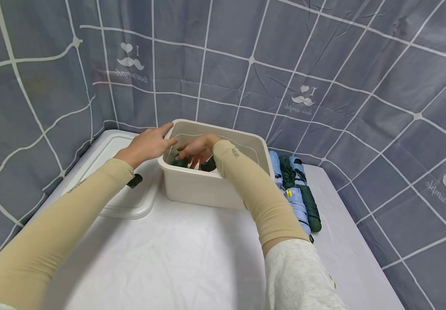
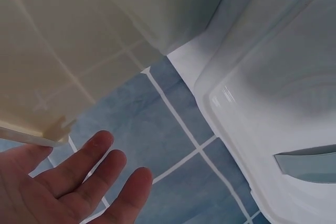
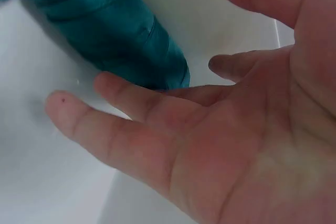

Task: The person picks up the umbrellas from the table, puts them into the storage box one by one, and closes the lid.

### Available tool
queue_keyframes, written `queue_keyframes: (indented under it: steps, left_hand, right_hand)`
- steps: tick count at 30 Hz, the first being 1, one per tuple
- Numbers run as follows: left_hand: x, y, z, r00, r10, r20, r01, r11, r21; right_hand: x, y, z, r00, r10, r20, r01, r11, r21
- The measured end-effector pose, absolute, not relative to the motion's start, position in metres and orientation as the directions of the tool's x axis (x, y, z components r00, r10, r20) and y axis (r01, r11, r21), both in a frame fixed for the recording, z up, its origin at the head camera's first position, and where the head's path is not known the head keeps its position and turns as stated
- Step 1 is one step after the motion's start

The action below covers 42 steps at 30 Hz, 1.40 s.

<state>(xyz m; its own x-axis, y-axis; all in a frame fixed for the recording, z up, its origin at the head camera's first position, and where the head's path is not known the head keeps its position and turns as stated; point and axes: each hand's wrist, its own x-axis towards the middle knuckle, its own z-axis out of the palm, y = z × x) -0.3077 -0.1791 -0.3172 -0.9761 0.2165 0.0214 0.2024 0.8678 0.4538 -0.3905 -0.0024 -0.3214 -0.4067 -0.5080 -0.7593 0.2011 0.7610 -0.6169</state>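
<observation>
A white plastic bin stands at the back of the table. My left hand rests on its left rim, fingers extended; in the left wrist view the thumb touches the rim's underside while the other fingers stick out beside it. Inside the bin is my right hand, its fingers spread and loosely bent, holding nothing. Close by those fingers lies a dark green rolled cloth bundle, which looks like a folded umbrella. Another dark item sits partly hidden beneath the right hand.
The bin's white lid, with a dark clip, lies to the left, under my left forearm. Several blue and dark green folded umbrellas lie right of the bin. A grey-blue checked curtain hangs behind the white-covered table.
</observation>
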Motion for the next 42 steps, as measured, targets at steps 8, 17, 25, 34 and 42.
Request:
queue_keyframes:
  steps: [8,17,25,34,42]
  left_hand:
    - [-0.307,-0.177,-0.316,-0.977,0.213,0.021,0.200,0.875,0.441]
    - [-0.308,-0.176,-0.317,-0.977,0.211,0.007,0.193,0.878,0.438]
    - [-0.308,-0.177,-0.317,-0.977,0.211,0.001,0.189,0.876,0.444]
    - [-0.310,-0.177,-0.316,-0.976,0.219,0.010,0.199,0.869,0.453]
    - [-0.309,-0.178,-0.314,-0.975,0.222,-0.007,0.193,0.864,0.466]
  right_hand:
    - [-0.388,0.004,-0.313,-0.450,-0.488,-0.748,0.135,0.791,-0.597]
    - [-0.385,0.012,-0.302,-0.493,-0.522,-0.696,0.022,0.793,-0.609]
    - [-0.378,0.027,-0.283,-0.534,-0.586,-0.609,-0.126,0.768,-0.628]
    - [-0.365,0.053,-0.262,-0.578,-0.640,-0.507,-0.270,0.735,-0.622]
    - [-0.358,0.076,-0.248,-0.604,-0.658,-0.449,-0.300,0.710,-0.637]
